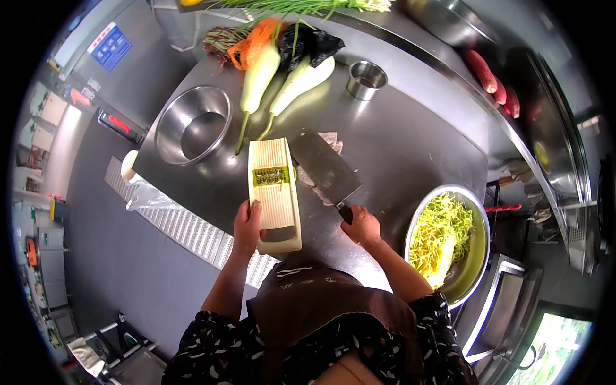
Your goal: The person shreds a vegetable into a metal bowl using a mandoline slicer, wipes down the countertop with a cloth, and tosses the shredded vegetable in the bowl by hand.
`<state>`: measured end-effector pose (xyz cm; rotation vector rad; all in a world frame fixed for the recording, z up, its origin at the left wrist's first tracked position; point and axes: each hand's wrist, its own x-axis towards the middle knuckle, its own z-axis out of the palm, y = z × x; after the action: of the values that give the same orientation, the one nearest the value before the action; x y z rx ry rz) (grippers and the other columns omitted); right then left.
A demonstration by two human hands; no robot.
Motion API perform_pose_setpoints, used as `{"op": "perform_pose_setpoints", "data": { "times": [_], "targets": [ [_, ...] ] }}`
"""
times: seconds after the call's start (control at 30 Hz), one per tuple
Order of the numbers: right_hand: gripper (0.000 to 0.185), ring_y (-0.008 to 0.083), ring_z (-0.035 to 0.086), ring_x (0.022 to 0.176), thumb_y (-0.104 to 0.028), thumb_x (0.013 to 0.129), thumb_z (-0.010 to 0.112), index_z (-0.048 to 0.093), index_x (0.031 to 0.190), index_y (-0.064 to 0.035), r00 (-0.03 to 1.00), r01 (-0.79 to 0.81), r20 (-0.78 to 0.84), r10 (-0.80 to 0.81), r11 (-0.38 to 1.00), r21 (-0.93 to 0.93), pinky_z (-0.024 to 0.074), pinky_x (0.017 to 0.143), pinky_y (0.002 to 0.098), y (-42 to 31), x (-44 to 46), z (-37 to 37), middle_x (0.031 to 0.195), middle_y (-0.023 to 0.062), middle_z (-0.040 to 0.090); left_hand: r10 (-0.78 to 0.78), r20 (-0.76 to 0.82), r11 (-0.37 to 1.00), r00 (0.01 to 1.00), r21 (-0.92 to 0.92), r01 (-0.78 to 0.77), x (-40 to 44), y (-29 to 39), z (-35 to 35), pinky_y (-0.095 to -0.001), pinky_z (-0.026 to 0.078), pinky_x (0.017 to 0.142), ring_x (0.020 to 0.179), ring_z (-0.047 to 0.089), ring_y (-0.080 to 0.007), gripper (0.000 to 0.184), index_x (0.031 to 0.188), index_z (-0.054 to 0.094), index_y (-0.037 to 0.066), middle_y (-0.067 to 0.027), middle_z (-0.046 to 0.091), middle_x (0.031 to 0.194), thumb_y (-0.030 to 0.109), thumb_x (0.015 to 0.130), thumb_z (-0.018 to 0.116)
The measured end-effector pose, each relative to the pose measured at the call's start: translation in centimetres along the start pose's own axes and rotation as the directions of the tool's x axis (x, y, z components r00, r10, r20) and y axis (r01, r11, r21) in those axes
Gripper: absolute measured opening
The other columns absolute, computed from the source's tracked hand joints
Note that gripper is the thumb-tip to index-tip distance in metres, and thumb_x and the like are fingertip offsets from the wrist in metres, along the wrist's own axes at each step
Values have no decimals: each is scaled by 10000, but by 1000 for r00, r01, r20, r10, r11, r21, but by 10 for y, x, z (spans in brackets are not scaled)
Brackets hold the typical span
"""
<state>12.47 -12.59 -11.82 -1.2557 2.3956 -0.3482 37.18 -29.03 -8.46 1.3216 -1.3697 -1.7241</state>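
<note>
My left hand (248, 224) grips the lower left edge of a cream-coloured grater (276, 199) with a green-framed blade section. The fingers of my right hand (362, 226) are wrapped round the dark handle of a wide cleaver (326, 168). Its blade points up and left, over a crumpled cloth (332, 141) on the metal table (398, 147), close to the grater's right side. To the right of my right hand, a large metal bowl (482, 250) holds yellow-green shreds (441, 237) and a larger pale piece.
Two pale green gourds (260, 80) lie at the back, beside an orange bag (260, 40) and a black bag (314, 45). An empty metal bowl (194, 125) is at the left, a small metal cup (367, 81) at the back. Long green stalks (308, 6) and reddish roots (481, 72) lie on the shelf.
</note>
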Motion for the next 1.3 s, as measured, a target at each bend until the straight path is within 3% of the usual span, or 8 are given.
{"op": "perform_pose_setpoints", "data": {
  "times": [0.17, 0.23, 0.67, 0.87, 0.97, 1.13, 1.23, 1.3],
  "targets": [
    [498, 270, 579, 990, -403, 866, 605, 501, 1215, -63, 994, 103, -70, -86, 946, 307, 456, 872, 374, -19, -19, -32, 1044, 136, 602, -66, 229, 959, 971, -253, 125, 2, 15, 54, -218, 404, 402, 536, 520, -92, 304, 1137, 481, 49, -49, 590, 831, 301, 970, 457],
    [590, 132, 537, 912, -331, 939, 543, 301, 1406, -63, 992, 16, 52, -118, 510, 860, 440, 835, 291, -9, -27, -28, 1000, 74, 603, -168, 270, 947, 948, -222, 231, -1, 8, 84, -252, 443, 430, 588, 550, -119, 278, 1143, 466, 74, -60, 596, 893, 299, 986, 423],
    [577, 111, 561, 819, -232, 969, 477, 200, 1455, -95, 961, -151, 140, 237, 29, 988, 491, 600, 240, -41, -76, -110, 971, 84, 588, -74, 429, 976, 900, -155, 154, 2, 1, 163, -264, 468, 510, 591, 531, -94, 233, 1071, 495, 60, -28, 566, 846, 267, 979, 440],
    [275, 95, 455, 521, -154, 916, 491, 474, 1160, -28, 879, 227, -456, 137, 721, 655, 385, 458, 233, 16, -53, -60, 736, 26, 535, 190, 590, 952, 785, -307, 1, -18, 44, 177, -235, 487, 666, 800, 560, -98, 685, 1448, 192, 109, -57, 583, 928, 100, 894, 595],
    [145, 126, 392, 439, -150, 884, 504, 470, 996, -65, 841, -312, 384, 381, -239, 920, 315, 384, 256, 4, -41, -65, 662, 38, 472, -277, 632, 944, 724, 38, 328, 2, 47, 188, -239, 460, 455, 546, 537, -99, 647, 1402, 262, 78, -64, 561, 822, 134, 867, 622],
    [101, 119, 357, 397, -144, 899, 440, 472, 971, -82, 861, -83, 128, 492, -112, 990, 284, 354, 254, -27, -58, -77, 646, 37, 472, 412, 616, 911, 671, -280, -302, -31, 61, 185, -236, 443, 602, 662, 505, -78, 621, 1419, 282, 54, -28, 532, 779, 106, 882, 590],
    [188, 105, 310, 362, -220, 923, 403, 499, 860, -70, 803, -417, 557, 212, -469, 779, 240, 353, 231, 14, -51, -44, 578, 34, 448, -66, 728, 995, 683, 103, -14, -11, 26, 200, -261, 462, 629, 706, 553, -108, 585, 1401, 310, 55, -33, 555, 783, 118, 888, 584],
    [216, 114, 311, 363, -217, 922, 391, 499, 816, -63, 814, -385, 505, 287, -384, 839, 224, 348, 230, 6, -64, -44, 548, 30, 422, 180, 696, 930, 695, 110, -351, -17, 8, 194, -278, 464, 626, 695, 564, -130, 529, 1374, 340, 51, -77, 571, 782, 113, 899, 563]
  ]
}}
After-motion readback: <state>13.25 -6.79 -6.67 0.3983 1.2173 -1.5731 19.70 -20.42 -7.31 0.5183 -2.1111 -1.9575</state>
